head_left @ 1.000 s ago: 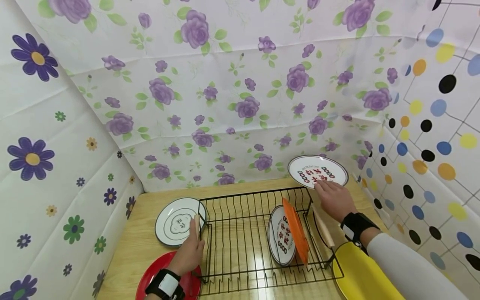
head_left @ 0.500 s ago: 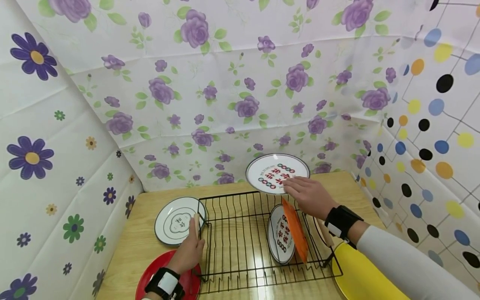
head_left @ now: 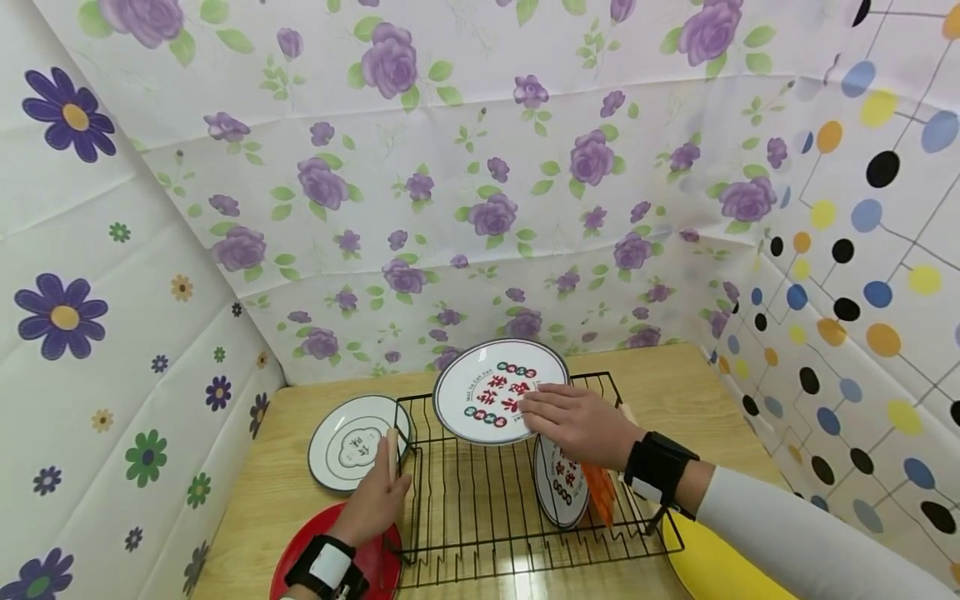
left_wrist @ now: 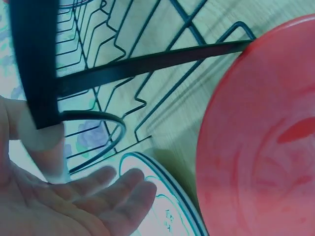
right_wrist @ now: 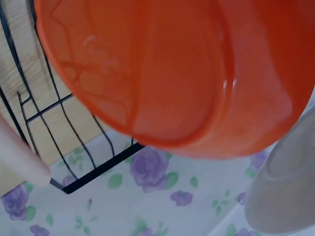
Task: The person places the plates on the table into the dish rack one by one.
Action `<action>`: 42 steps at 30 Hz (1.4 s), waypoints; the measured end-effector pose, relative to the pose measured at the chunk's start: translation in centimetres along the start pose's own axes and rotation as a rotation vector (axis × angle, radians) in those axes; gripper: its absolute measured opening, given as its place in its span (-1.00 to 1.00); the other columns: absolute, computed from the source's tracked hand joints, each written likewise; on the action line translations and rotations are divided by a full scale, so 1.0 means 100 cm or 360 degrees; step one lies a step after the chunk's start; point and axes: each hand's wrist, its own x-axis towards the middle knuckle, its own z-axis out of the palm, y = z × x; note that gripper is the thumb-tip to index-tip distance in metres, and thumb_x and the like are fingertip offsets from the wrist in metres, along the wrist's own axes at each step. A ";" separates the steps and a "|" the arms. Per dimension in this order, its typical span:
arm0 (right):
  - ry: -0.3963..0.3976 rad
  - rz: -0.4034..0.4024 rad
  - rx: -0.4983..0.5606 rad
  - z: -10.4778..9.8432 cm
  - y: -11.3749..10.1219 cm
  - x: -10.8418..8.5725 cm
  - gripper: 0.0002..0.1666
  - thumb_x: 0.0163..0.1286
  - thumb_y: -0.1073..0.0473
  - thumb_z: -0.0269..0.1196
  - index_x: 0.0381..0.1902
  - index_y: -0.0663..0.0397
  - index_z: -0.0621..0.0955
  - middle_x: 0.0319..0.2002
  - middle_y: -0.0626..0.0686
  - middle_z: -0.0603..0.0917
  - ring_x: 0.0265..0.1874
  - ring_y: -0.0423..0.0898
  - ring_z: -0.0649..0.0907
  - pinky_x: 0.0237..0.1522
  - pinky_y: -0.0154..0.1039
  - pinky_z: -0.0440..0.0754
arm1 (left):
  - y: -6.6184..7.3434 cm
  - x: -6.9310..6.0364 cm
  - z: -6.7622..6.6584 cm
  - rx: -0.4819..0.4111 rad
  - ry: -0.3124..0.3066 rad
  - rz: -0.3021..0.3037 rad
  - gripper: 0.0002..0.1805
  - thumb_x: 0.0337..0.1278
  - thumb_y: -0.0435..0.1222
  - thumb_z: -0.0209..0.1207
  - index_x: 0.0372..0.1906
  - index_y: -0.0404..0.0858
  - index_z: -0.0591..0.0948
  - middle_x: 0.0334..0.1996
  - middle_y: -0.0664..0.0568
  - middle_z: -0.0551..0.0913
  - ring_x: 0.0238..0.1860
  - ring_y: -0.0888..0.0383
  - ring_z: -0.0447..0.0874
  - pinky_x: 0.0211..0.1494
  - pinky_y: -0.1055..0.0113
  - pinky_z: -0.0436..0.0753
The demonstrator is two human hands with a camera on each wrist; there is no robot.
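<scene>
"What's around?"

"A pale wooden table [head_left: 240, 521] in a corner hung with cloth: a purple-flowered sheet [head_left: 480, 217] behind, a dotted sheet [head_left: 862, 333] to the right."

"And the hands?"

"The right hand [head_left: 581, 423] holds a white plate with red lettering [head_left: 501, 390], fingers flat on its face at the right edge; I can't see the thumb. The left hand [head_left: 371, 504] holds the wooden handle [head_left: 392, 452] on the left end of the wire rack [right_wrist: 106, 168]."

"Which way does the held plate lie from them?"

"Left of the right hand, which touches it, and well apart from the left. It's above the rack's rear."

"How is it turned?"

"Face up, tipped toward the viewer, longer outline side to side. I'd judge that the key relation: a second lettered plate [head_left: 558, 492] stands on edge in the rack, running front to back like the wires. The held one lies across that line."

"Touching?"

"They overlap in the head view; contact I can't tell."

"Farther out?"

"An orange plate [head_left: 600, 496] stands just right of the second. On the table, a blue-rimmed plate [head_left: 352, 446] and a red plate [left_wrist: 261, 132] lie left, a yellow plate [head_left: 716, 562] right."
</scene>
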 end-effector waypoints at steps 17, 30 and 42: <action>-0.0038 -0.0077 0.0041 0.002 -0.025 0.014 -0.46 0.76 0.28 -0.26 0.02 -0.06 0.70 0.06 -0.04 0.81 0.11 -0.16 0.77 0.34 -0.24 0.61 | 0.064 0.014 -0.030 -0.1202 0.0189 -0.0260 -0.26 0.65 0.12 -0.14 0.45 -0.45 0.34 0.00 -0.26 0.69 -0.10 0.05 0.75 0.11 0.22 0.77; -0.0070 -0.0099 0.0097 0.010 -0.044 0.018 -0.48 0.77 0.24 -0.26 0.07 -0.07 0.68 0.11 -0.05 0.80 0.15 -0.18 0.75 0.37 -0.25 0.59 | 0.083 0.015 -0.007 -0.1269 0.0229 -0.0338 -0.42 0.73 -0.11 -0.23 0.39 -0.50 0.46 -0.04 -0.12 0.74 -0.20 0.30 0.74 -0.20 0.49 0.70; -0.0435 0.0229 0.0689 -0.006 -0.035 0.029 -0.51 0.63 0.18 0.10 0.44 0.12 0.49 0.44 0.12 0.56 0.48 0.09 0.50 0.55 0.03 0.41 | 0.082 0.014 -0.012 -0.1158 0.0356 -0.0351 -0.44 0.71 -0.18 -0.25 0.31 -0.59 0.48 -0.16 -0.13 0.74 -0.29 0.31 0.71 -0.28 0.49 0.66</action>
